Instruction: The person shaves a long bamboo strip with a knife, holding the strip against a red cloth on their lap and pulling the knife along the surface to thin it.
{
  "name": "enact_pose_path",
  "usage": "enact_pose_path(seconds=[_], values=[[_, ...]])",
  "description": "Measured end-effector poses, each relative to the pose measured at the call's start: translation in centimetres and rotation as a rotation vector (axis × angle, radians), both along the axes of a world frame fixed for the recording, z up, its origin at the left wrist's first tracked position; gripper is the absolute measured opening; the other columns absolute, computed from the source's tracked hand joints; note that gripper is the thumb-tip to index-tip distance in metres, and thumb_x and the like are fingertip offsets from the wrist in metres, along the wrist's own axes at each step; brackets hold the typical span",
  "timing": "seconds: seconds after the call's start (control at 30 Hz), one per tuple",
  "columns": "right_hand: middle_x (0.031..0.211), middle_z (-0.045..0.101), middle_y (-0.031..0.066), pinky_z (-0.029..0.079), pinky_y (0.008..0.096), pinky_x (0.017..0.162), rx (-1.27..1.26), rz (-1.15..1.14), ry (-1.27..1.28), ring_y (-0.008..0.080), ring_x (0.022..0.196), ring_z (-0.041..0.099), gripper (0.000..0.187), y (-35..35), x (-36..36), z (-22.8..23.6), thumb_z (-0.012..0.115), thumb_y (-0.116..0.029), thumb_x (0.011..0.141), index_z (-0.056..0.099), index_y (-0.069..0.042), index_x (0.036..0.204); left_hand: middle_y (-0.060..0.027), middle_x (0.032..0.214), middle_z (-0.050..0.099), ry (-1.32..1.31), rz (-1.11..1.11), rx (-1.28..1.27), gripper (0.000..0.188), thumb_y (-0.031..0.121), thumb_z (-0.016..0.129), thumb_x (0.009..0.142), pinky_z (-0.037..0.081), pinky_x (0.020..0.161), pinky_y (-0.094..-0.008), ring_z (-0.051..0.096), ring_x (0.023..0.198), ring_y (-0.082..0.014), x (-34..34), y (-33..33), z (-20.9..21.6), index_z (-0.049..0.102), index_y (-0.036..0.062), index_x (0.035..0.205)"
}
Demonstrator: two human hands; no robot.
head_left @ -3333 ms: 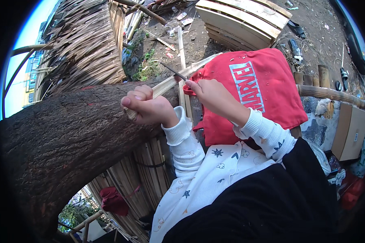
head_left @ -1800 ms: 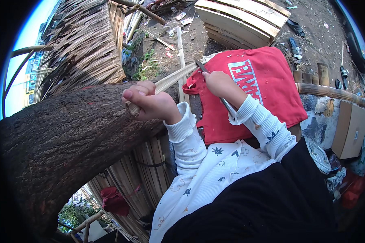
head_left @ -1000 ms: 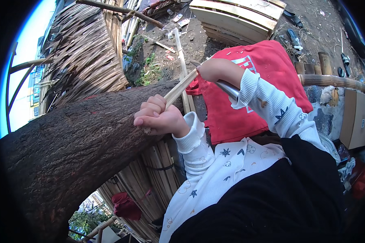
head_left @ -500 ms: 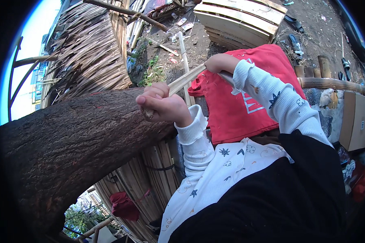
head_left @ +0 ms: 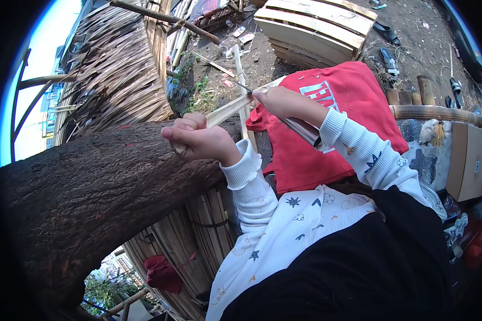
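Note:
My left hand (head_left: 201, 138) is closed around one end of a pale bamboo strip (head_left: 225, 113), which slants up and away to the right. My right hand (head_left: 289, 104) grips a knife; its thin dark blade (head_left: 242, 85) crosses the strip near the fingers. The knife's long, shiny handle (head_left: 303, 131) sticks out behind the hand toward my wrist. Under my right arm, a red cloth bag (head_left: 326, 160) with white print lies over my lap, small shavings on it. The strip's far end reaches past my right hand, above the bag's edge.
A thick tree trunk (head_left: 107, 171) leans close by on the left, under my left hand. Ahead stands a slatted wooden crate (head_left: 310, 32). Bamboo slats (head_left: 171, 251) stand below the trunk. On the right are a bamboo pole (head_left: 444, 114), a cardboard box (head_left: 468, 160) and scattered sandals (head_left: 388, 61).
My right hand has moved left and slightly down along the strip, and the knife blade now shows. My left hand has shifted a little left, still holding the strip.

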State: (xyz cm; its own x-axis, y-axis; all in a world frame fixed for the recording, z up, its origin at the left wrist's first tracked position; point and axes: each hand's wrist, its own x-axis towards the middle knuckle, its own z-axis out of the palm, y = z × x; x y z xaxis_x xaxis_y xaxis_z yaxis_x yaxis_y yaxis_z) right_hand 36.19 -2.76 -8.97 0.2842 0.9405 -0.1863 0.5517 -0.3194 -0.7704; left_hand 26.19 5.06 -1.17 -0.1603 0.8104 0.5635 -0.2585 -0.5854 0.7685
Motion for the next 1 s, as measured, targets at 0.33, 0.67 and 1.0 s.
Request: enact_pose_path(seconds=[0.33, 0.67, 1.0], values=[[0.082, 0.062, 0.0194, 0.049, 0.0443, 0.065, -0.034, -0.041, -0.136, 0.0324, 0.077, 0.063, 0.031, 1.9, -1.7, -5.1, 0.038, -0.016, 0.091, 0.063, 0.003, 0.09, 0.0049, 0.046, 0.016, -0.008, 0.039, -0.029, 0.051, 0.036, 0.034, 0.097, 0.013, 0.04, -0.0242, 0.015, 0.039, -0.007, -1.1, 1.5, -0.7, 0.016, 0.0157, 0.055], [0.076, 0.062, 0.0184, 0.047, 0.0459, 0.07, -0.061, -0.216, 0.024, 0.0352, 0.077, 0.062, 0.04, 1.4, -2.6, -6.1, 0.031, -0.026, 0.095, 0.062, -0.003, 0.091, 0.0052, 0.048, 0.013, -0.003, -0.024, 0.003, 0.05, 0.038, 0.034, 0.097, 0.012, 0.04, -0.0249, 0.014, 0.04, -0.0066, -2.0, 2.0, -1.1, 0.015, 0.0155, 0.057], [0.073, 0.06, 0.0226, 0.047, 0.0469, 0.067, 0.016, -0.222, -0.041, 0.0387, 0.077, 0.061, 0.047, 2.1, -2.2, -7.6, 0.028, -0.03, 0.096, 0.059, 0.003, 0.084, 0.0054, 0.05, 0.012, -0.07, -0.043, -0.026, 0.05, 0.038, 0.037, 0.096, 0.011, 0.041, -0.0254, 0.012, 0.042, -0.0067, -1.9, 1.6, -1.2, 0.016, 0.0149, 0.057]])
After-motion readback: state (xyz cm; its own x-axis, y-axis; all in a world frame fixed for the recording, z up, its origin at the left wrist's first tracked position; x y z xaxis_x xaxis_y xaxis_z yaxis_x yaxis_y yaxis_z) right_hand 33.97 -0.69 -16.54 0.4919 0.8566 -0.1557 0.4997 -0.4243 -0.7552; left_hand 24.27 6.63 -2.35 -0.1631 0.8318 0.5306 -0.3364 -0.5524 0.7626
